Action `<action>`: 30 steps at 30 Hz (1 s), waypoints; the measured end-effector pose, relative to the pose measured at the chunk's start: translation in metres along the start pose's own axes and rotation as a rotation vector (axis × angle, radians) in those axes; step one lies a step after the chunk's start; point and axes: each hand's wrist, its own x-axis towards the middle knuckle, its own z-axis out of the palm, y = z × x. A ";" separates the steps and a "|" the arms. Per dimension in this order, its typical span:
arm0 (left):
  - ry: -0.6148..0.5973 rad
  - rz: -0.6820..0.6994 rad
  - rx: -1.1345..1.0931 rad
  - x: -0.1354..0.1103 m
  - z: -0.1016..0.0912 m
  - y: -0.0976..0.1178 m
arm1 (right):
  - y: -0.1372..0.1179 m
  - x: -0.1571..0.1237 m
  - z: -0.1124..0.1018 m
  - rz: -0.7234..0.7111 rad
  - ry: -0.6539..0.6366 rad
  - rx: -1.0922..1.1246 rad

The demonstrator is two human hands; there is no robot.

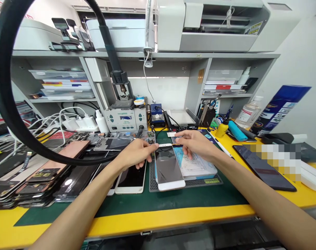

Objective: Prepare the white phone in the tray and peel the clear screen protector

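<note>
A white-framed smartphone (169, 166) with a dark screen lies, or is held, over a blue-and-white box (199, 168). My left hand (137, 151) is closed at the phone's upper left corner, its thumb on the top edge and its other fingers curled beside the frame. At the upper right corner, my right hand (195, 144) is closed in a pinch. A thin, partly orange sliver shows between its fingertips and the phone, too small to name. Left of these, a second white-framed phone (131, 178) rests partly under my left hand.
Stacked phone parts (50, 173) cover the left side. A thick black hose (1, 86) loops across the left foreground from a hot air station (125, 119). To the right are a dark tablet (264, 168), a yellow bottle (221, 129) and a blue spray can (280, 109).
</note>
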 end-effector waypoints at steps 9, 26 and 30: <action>-0.002 -0.005 0.074 0.001 0.000 0.000 | 0.006 0.002 0.003 -0.023 -0.015 -0.018; 0.003 -0.013 -0.376 0.011 0.009 -0.007 | 0.007 -0.001 0.000 0.014 -0.066 0.025; 0.007 0.027 -0.449 0.004 0.006 0.000 | 0.008 -0.002 -0.003 -0.002 -0.139 0.087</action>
